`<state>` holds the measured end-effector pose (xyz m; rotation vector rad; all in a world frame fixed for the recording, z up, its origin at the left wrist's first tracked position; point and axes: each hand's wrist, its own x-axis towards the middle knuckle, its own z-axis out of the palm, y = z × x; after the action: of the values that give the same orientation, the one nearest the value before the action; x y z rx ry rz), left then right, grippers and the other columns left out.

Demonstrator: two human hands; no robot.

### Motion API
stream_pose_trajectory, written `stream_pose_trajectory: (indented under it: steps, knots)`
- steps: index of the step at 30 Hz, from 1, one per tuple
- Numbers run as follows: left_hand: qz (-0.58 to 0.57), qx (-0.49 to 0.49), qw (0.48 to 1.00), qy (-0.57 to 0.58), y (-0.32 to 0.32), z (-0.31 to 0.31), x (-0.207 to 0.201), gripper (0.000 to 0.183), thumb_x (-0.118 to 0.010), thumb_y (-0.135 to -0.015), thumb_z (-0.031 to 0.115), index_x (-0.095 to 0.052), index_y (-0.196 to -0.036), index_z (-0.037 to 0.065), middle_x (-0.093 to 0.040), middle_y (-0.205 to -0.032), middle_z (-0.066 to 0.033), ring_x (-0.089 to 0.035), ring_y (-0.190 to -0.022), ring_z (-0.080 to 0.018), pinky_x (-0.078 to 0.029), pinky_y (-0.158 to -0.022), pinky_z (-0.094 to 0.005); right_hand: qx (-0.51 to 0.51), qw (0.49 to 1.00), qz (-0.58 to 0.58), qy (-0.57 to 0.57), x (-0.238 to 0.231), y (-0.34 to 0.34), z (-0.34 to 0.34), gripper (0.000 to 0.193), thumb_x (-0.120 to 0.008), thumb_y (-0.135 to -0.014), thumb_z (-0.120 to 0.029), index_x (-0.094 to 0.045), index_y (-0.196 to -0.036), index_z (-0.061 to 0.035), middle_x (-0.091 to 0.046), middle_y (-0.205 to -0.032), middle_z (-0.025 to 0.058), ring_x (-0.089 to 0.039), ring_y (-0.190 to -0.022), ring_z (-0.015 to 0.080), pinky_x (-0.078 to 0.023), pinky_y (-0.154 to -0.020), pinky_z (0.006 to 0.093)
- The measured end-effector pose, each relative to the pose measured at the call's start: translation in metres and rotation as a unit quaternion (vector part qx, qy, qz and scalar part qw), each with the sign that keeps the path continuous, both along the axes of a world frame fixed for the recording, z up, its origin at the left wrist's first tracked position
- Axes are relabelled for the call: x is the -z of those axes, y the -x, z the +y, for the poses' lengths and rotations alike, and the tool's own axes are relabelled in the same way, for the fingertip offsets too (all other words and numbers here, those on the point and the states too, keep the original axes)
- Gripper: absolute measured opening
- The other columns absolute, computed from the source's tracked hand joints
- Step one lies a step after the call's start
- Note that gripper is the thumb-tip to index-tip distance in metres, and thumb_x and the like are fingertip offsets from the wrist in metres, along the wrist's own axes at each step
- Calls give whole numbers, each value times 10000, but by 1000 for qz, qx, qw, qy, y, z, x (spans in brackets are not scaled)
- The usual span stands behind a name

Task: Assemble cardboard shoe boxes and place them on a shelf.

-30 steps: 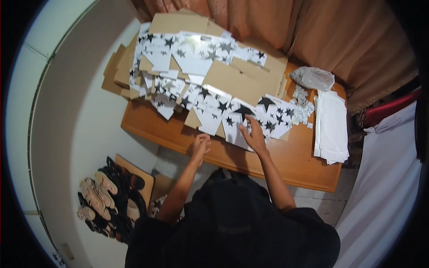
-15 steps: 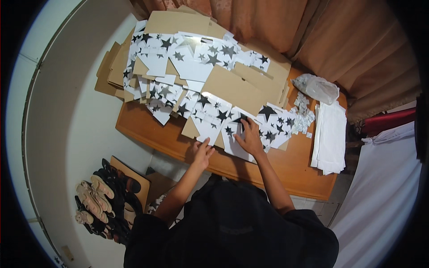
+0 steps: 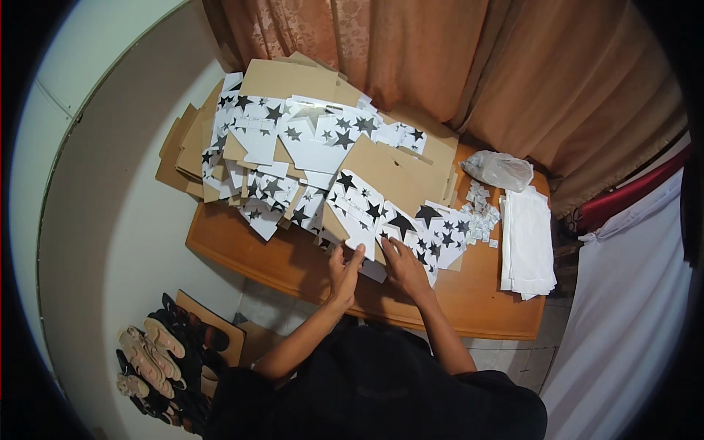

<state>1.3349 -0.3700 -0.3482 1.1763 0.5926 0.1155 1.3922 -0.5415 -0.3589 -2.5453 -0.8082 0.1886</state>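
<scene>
A flat cardboard box blank (image 3: pixel 357 209), white with black and grey stars and with plain brown panels, lies tilted over the near part of a pile. Its near edge is in my left hand (image 3: pixel 343 277), the thumb on top and the fingers curled beneath. My right hand (image 3: pixel 407 271) grips the same blank a little to the right, its fingers bent over the starred face near the front edge. Under and behind it spread several similar star-printed blanks (image 3: pixel 315 150).
The blanks cover much of a brown wooden table (image 3: pixel 242 253). On the right are small clear packets (image 3: pixel 480 214), a plastic bag (image 3: pixel 501 170) and a stack of white sheets (image 3: pixel 528 242). Shoes (image 3: pixel 158 352) hang at lower left. A brown curtain (image 3: pixel 418 59) hangs behind.
My left hand has closed on the blank's near edge and the blank is now raised and tilted. The right hand has drawn back toward me. The whole view has shifted slightly.
</scene>
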Motion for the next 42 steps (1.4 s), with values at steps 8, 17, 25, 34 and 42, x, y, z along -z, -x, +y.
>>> stream_pose_trajectory:
  steps: [8, 17, 25, 34, 42]
  knots:
    - [-52, 165, 983, 65, -16, -16, -17, 726, -732, -947, 306, -320, -1517, 125, -430, -1434, -77, -522, -1174, -159, -524, -920, -339, 144, 977, -124, -100, -49, 2, -13, 457, -525, -898, 27, -567, -1339, -82, -681, -1203, 163, -699, -948, 393, -590, -755, 444]
    - [-220, 314, 916, 116, -17, -53, -52, 1048, -742, -940, 278, 53, -1619, 200, -179, -1620, -109, -301, -1449, -236, -416, -1088, -345, 188, 949, -187, -172, -113, 55, -8, 466, -541, -907, 35, -567, -1365, -44, -666, -1229, 183, -683, -1047, 375, -580, -841, 424]
    - [-144, 272, 936, 173, 0, -61, -51, 378, -610, -1033, 204, -546, -1348, 5, -597, -1249, -59, -555, -1149, -127, -460, -970, -285, 121, 979, -75, -147, -127, 98, -42, 806, -788, -799, -493, -519, -1460, -119, -410, -1505, 204, -379, -1369, 416, -313, -1137, 570]
    - [-233, 359, 903, 28, -3, -101, 4, 291, -621, -1026, 238, -637, -1206, 9, -684, -1090, -86, -615, -953, -135, -501, -810, -315, 225, 957, -114, -145, -126, 136, -113, 1087, -845, -726, -542, -327, -1561, -77, -443, -1514, 235, -431, -1408, 392, -367, -1144, 453]
    - [-184, 383, 897, -123, 19, -158, -35, 480, -626, -996, 450, -681, -1062, -23, -680, -830, -40, -589, -679, -120, -470, -590, -290, 365, 891, -132, -236, -140, 187, -207, 214, -562, -988, -98, -669, -1106, 45, -683, -876, 259, -674, -787, 438, -521, -694, 457]
